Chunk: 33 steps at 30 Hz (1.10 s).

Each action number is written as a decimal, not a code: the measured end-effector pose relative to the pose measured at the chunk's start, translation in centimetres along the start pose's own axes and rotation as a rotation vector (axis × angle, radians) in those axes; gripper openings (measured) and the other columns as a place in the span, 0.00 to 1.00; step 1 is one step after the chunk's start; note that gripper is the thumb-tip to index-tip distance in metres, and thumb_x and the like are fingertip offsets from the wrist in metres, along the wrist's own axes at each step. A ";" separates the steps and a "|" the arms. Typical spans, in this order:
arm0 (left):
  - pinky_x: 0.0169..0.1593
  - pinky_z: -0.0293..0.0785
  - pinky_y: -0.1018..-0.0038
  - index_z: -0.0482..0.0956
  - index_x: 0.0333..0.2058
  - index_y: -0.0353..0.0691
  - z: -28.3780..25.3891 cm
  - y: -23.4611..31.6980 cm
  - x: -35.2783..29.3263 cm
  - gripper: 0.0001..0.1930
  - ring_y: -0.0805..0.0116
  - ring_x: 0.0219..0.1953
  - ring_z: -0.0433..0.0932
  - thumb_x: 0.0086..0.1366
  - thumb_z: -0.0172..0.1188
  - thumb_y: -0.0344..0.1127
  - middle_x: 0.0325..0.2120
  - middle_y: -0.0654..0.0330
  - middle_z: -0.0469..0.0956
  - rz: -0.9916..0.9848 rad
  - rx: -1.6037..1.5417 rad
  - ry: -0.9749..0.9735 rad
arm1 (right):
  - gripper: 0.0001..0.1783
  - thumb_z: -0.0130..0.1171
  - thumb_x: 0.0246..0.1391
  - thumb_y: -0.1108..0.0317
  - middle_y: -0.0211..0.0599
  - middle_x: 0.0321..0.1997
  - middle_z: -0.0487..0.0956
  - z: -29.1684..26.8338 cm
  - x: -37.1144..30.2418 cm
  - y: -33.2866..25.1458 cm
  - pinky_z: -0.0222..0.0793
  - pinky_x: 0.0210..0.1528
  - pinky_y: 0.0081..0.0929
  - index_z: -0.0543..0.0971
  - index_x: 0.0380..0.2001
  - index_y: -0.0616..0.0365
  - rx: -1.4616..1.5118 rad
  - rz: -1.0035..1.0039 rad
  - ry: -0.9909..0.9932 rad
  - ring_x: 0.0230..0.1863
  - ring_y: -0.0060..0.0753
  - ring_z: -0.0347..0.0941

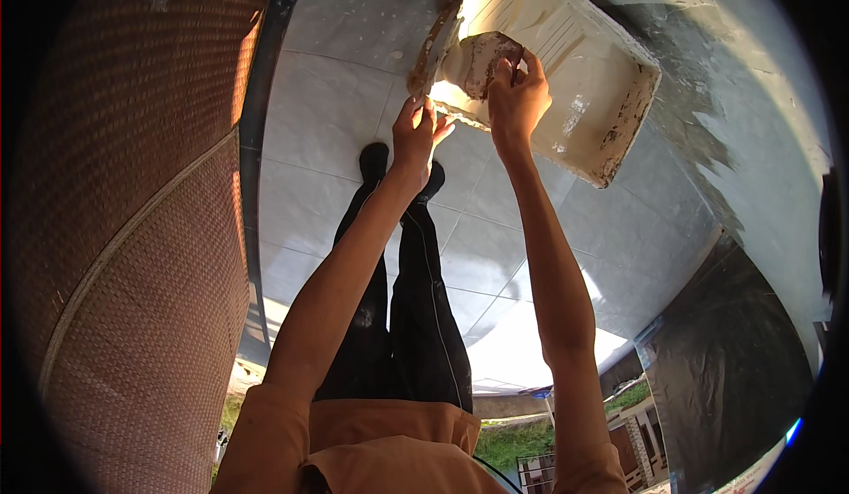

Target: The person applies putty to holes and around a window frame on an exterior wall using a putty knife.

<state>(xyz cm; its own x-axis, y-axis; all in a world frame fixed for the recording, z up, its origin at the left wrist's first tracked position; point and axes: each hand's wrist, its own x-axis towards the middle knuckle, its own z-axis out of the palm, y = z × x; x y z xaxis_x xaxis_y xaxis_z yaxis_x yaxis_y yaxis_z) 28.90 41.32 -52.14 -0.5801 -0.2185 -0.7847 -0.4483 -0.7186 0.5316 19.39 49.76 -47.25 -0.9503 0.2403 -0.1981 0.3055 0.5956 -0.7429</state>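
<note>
A cream-coloured, paint-caked tray (pixel 610 153) with ridges at its far end lies tilted at the upper right. Its worn walls are streaked with brown. My right hand (pixel 517 105) reaches over the near side and grips a flat brown piece (pixel 489 59) with a curved edge, crusted with pale paint. That piece is inside the tray, and its exact kind cannot be made out. At the tray's near left corner my left hand (pixel 417 140) has its fingers curled round the rim, with the thumb toward the near edge.
Grey tiles (pixel 318 114) cover the floor beneath me. A brown woven panel (pixel 150 255) rises on the left. To the right stands a patchy grey-white wall (pixel 743 105), with a black sheet (pixel 725 352) below it. My dark-trousered legs (pixel 424 299) are below the tray.
</note>
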 end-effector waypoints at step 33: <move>0.62 0.66 0.61 0.55 0.66 0.42 -1.2 1.3 -1.3 0.26 0.58 0.60 0.66 0.75 0.43 0.44 0.61 0.52 0.62 0.048 0.265 -0.077 | 0.18 0.54 0.61 0.73 0.38 0.48 0.79 -2.1 -1.5 3.2 0.76 0.46 0.30 0.72 0.53 0.62 0.983 0.467 -0.227 0.43 0.29 0.78</move>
<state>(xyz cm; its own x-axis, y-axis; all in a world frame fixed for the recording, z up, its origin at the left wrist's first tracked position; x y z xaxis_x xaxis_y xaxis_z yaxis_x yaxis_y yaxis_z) 29.86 39.90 -50.83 -0.6504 -0.1896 -0.7355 -0.5757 -0.5087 0.6402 21.91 52.94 -48.03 -0.7740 0.0767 -0.6286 0.5509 -0.4080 -0.7281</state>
